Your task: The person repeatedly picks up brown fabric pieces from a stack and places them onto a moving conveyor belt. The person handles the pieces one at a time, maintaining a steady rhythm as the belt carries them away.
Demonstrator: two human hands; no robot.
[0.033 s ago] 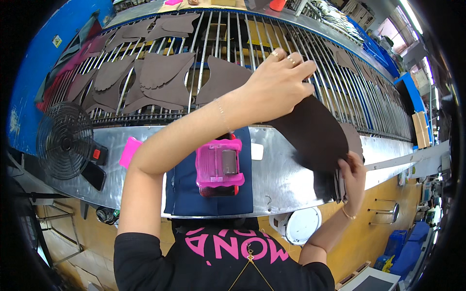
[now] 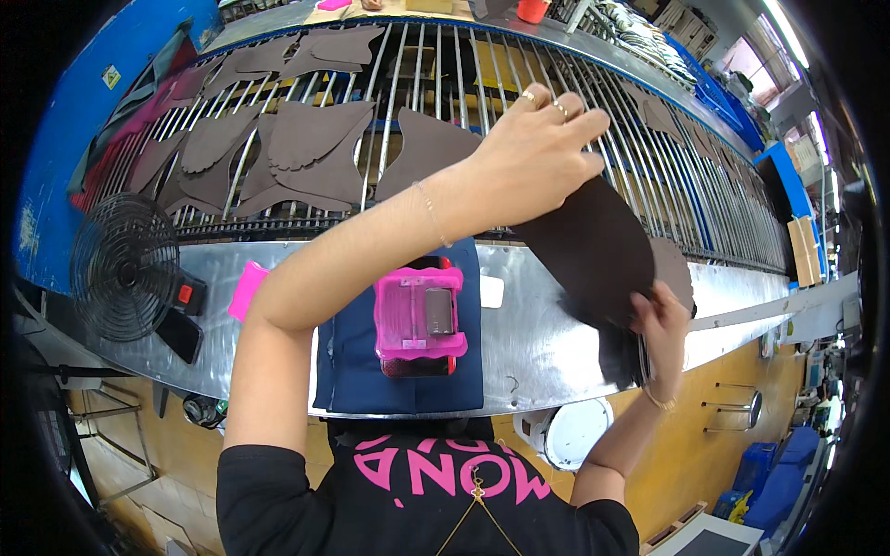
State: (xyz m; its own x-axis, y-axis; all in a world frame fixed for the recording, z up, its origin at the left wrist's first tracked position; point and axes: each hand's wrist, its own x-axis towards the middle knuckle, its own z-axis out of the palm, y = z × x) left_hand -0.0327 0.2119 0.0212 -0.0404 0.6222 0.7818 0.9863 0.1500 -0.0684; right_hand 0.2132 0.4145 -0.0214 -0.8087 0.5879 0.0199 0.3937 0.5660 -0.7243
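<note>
A dark brown cut piece of flat sheet material (image 2: pixel 593 246) hangs between my hands, over the right part of the metal table. At its upper end is my left hand (image 2: pixel 542 153), closed on it with bent fingers; the exact grip is hidden. Farther down, near the right edge, my right hand (image 2: pixel 661 329) pinches the material between thumb and fingers. Several dark layers hang below it, blurred. Behind the right hand shows a lighter brown scalloped piece (image 2: pixel 672 264). Similar brown pieces (image 2: pixel 320 139) lie on the metal bars beyond, some overlapping.
The rack of metal bars (image 2: pixel 448 74) spans the far side of the metal table (image 2: pixel 542 357). A pink holder (image 2: pixel 399 315) sits on dark blue cloth (image 2: pixel 348 389). A black fan (image 2: pixel 125 269) and a phone (image 2: pixel 179 335) are left. A white round stool (image 2: pixel 579 434) stands below the table edge.
My right hand has moved slightly up and left along the brown material. The left hand has shifted a little up and right, its grip seemingly unchanged.
</note>
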